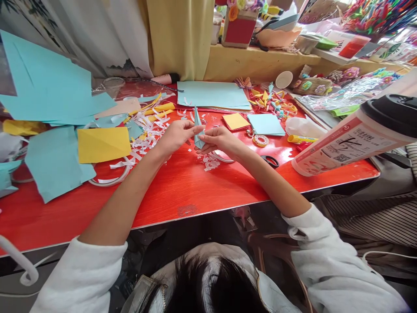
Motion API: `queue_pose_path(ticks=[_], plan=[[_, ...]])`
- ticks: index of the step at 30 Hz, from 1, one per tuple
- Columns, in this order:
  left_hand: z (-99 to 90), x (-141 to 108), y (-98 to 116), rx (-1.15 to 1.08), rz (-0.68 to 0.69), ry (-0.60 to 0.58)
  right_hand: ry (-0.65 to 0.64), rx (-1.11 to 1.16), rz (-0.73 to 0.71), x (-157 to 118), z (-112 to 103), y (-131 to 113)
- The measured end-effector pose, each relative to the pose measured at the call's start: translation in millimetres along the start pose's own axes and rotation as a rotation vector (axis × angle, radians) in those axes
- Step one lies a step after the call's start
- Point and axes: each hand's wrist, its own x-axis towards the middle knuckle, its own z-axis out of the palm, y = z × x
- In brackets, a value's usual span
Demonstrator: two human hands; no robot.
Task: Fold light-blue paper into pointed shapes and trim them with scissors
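Both hands pinch a slim, pointed, folded blue paper [197, 126].

Table [228, 187] red; cup [345, 139] pink and white (lid [392, 114] black).

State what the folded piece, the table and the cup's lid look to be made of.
Folded piece: pale blue matte paper, judging by its creases and thin, pointed tip.
Table: glossy red surface, shown by bright reflections; paint or laminate, I can't tell which.
Lid: probably black plastic, given its smooth, moulded rim.
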Motion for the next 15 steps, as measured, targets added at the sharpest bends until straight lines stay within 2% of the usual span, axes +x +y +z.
queue_pose_path(ticks=[5,9,13,15], plan=[[0.7,0.6,-3.8,0.077,0.019,0.045,-0.048,-0.012,-0.009,0.0,0.4,0.1],[2.4,1.0,-4.5,0.016,0.033,0.007,0.003,-0.055,0.018,-1.1,0.9,-0.9],[4.2,-0.8,-1.4,-0.04,0.11,0.159,-0.021,-0.118,0.039,-4.0,2.1,-4.7],[5.2,-1.5,0.0,-0.07,0.12,0.198,-0.035,-0.118,0.04,-4.7,2.5,-5.0]])
